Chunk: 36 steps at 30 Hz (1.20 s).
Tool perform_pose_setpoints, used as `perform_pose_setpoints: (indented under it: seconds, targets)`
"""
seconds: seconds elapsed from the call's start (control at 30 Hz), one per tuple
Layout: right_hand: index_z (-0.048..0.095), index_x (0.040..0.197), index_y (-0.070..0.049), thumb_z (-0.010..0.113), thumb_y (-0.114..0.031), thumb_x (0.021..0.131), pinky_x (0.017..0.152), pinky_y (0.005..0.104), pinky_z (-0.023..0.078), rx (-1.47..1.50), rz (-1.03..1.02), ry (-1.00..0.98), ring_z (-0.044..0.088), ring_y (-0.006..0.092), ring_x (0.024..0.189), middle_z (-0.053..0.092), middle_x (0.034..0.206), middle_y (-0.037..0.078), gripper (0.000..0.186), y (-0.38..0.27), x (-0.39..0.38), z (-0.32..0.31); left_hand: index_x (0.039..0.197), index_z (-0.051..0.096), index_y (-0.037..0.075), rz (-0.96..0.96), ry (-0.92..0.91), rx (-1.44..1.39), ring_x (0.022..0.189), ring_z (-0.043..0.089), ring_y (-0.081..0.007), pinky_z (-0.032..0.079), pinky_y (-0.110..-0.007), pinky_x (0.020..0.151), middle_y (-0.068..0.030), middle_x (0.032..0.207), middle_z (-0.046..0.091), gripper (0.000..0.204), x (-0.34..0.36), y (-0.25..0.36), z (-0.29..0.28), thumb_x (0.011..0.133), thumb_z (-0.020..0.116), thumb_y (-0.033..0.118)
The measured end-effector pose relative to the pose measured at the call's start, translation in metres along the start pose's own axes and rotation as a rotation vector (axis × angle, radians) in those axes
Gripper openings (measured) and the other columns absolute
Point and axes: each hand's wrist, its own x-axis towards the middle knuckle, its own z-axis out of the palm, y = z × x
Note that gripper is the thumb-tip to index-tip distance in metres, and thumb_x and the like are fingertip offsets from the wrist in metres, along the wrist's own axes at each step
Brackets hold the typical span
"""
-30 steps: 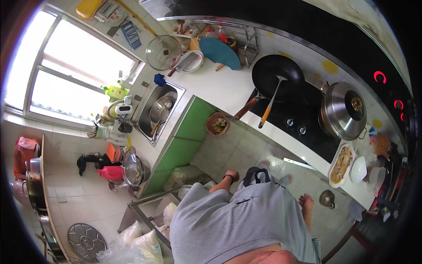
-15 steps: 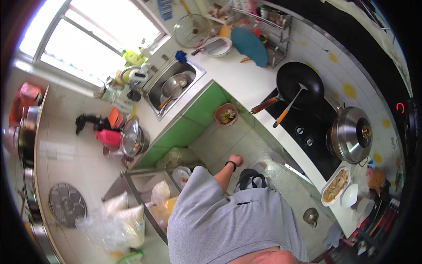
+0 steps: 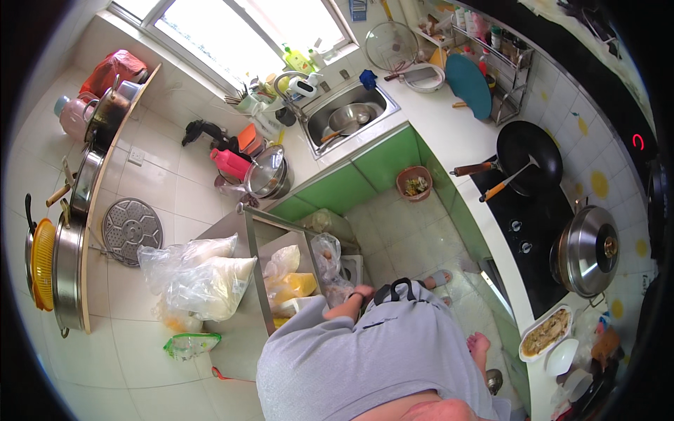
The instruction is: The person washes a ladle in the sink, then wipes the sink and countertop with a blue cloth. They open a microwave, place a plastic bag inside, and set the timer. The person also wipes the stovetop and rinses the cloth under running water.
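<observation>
My left hand (image 3: 364, 290), with a dark band at the wrist, is low beside the metal shelf rack (image 3: 254, 281). Closest to it are clear plastic bags (image 3: 327, 254) at the rack's side; whether it touches them I cannot make out, and its fingers are too small to read. On the other side of my body, my right hand (image 3: 479, 343) hangs over the floor with its fingers loosely apart and nothing in it. Close below that hand, partly hidden, is a small metal pot (image 3: 495, 381) on the floor. Yellow-filled bags (image 3: 295, 284) lie inside the rack.
A black wok (image 3: 540, 151) with a spatula and a lidded steel pot (image 3: 586, 245) stand on the stove. A pan sits in the sink (image 3: 323, 112). On the floor is a pink scrap basin (image 3: 414, 184). A white dish of food (image 3: 546, 332) rests at the counter's near end.
My view and body have turned left toward the rack. My left hand has come down close to the bags beside it. My right hand has come into view.
</observation>
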Motion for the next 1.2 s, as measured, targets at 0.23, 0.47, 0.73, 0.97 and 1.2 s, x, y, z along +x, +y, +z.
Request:
perform_pose_setpoints:
  seconds: [0.23,0.47,0.73,0.97,1.2]
  targets:
    - [0.064,0.119,0.0,0.059,-0.01,0.09,0.064,0.0404,0.058,-0.563,-0.202,-0.201,0.07,0.0303,0.074,0.071,0.091,0.019,0.031,0.019,0.028,0.019,0.103,0.076,0.008,-0.748,-0.037,-0.846,0.103,0.069,-0.0272,0.054,-0.042,0.086,-0.0113,0.112,0.074,0.035,-0.07,-0.003,0.06,0.092,0.055,0.034]
    - [0.066,0.113,0.001,0.058,-0.022,0.09,0.076,0.0444,0.057,-1.599,-0.775,-0.333,0.07,0.0358,0.08,0.072,0.095,0.02,0.034,0.028,0.041,0.026,0.083,0.078,0.013,-0.428,0.417,-1.003,0.085,0.073,-0.0307,0.057,-0.04,0.074,-0.0114,0.092,0.076,0.022,0.044,-0.053,-0.061,0.082,0.062,0.028]
    - [0.069,0.108,0.002,0.057,-0.022,0.09,0.076,0.0443,0.055,-0.514,-0.116,-0.012,0.069,0.0339,0.081,0.073,0.094,0.019,0.033,-0.058,0.016,0.192,0.097,0.078,0.008,-0.282,1.155,-0.837,0.094,0.073,-0.0346,0.057,-0.044,0.088,-0.0185,0.098,0.075,0.023,0.163,-0.172,-0.417,0.08,0.063,0.015]
    - [0.072,0.103,0.004,0.056,-0.022,0.09,0.077,0.0442,0.054,-0.455,-0.13,0.112,0.069,0.0323,0.081,0.074,0.093,0.018,0.033,-0.05,-0.055,0.31,0.105,0.076,0.006,-0.526,0.712,-0.208,0.11,0.067,-0.0354,0.055,-0.047,0.093,-0.0184,0.11,0.072,0.029,0.285,-0.318,-0.584,0.089,0.06,0.024]
    - [0.077,0.101,0.001,0.057,-0.011,0.09,0.064,0.0371,0.051,-0.293,-0.226,0.235,0.062,0.0206,0.071,0.073,0.089,0.011,0.025,-0.035,-0.139,0.376,0.113,0.074,0.006,-0.239,0.079,0.168,0.114,0.068,-0.0326,0.057,-0.045,0.093,-0.0184,0.12,0.071,0.034,0.406,-0.463,-0.523,0.093,0.054,0.024]
